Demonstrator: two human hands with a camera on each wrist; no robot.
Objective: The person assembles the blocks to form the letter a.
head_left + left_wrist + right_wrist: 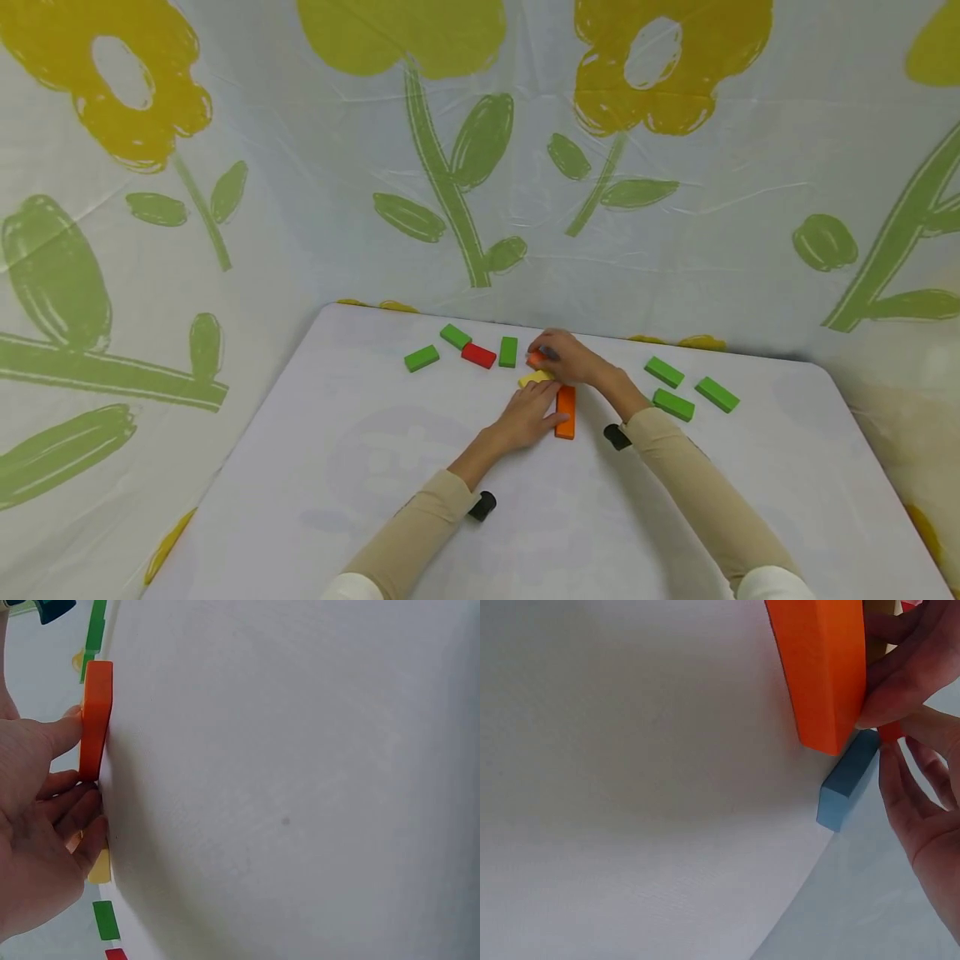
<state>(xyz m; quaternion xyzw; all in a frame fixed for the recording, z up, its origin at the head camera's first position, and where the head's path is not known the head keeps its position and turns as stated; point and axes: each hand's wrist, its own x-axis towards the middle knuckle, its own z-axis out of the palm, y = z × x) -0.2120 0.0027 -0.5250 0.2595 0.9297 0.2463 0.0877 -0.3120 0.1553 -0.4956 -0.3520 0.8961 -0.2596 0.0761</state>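
Left hand (527, 414), loosely spread, against the long orange block (566, 414), steadying it, probably! Far side, right hand (568, 357) pinches the smaller orange block (535, 359), likely for fine control.

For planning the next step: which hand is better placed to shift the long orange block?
Probably the left hand: it touches the long orange block, while the right hand pinches a shorter orange block.
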